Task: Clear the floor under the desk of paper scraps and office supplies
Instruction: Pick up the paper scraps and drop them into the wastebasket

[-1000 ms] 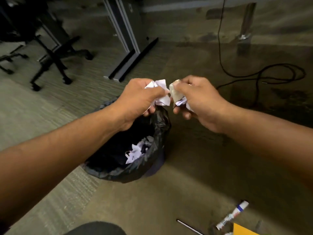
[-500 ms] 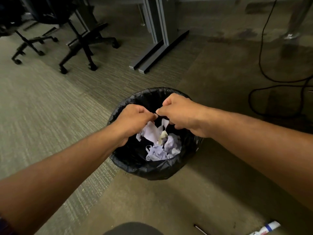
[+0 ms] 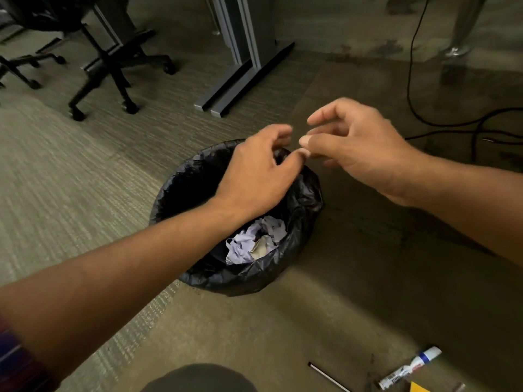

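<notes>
From the head view, one waste bin [image 3: 198,176], round and lined with a black plastic bag, stands on the floor at the centre of the picture. Inside it, toward the 5 o'clock side of its opening, lies a heap of crumpled paper scraps [image 3: 254,243], pale lilac-white with one cream piece among them; the pieces overlap, so their number cannot be told.

The left hand [image 3: 257,171] hangs over the 1 o'clock part of the bin's rim, fingers loosely curled and spread, nothing in its grasp. The right hand [image 3: 356,148] is just beyond the rim at about 2 o'clock from the bin, fingers apart and empty as well. The fingertips of the two hands nearly meet; whether they touch is blurred.

At 5 o'clock in the frame, well apart from the bin, office supplies lie on the bare floor. One marker [image 3: 410,369], white with a blue band, has its long axis running from 8 o'clock to 2 o'clock, the white end toward 2 o'clock. One thin dark stick [image 3: 328,376], perhaps a pen refill, runs from 10 o'clock to 4 o'clock. One yellow corner [image 3: 418,388] of something flat shows at the lower edge, just beside the marker's lower end.

At 12 o'clock one grey desk foot [image 3: 243,80] rests on the carpet. At 10 o'clock stand two black chair bases [image 3: 113,77] on castors. At 2 o'clock black cables [image 3: 441,124] trail over the floor.
</notes>
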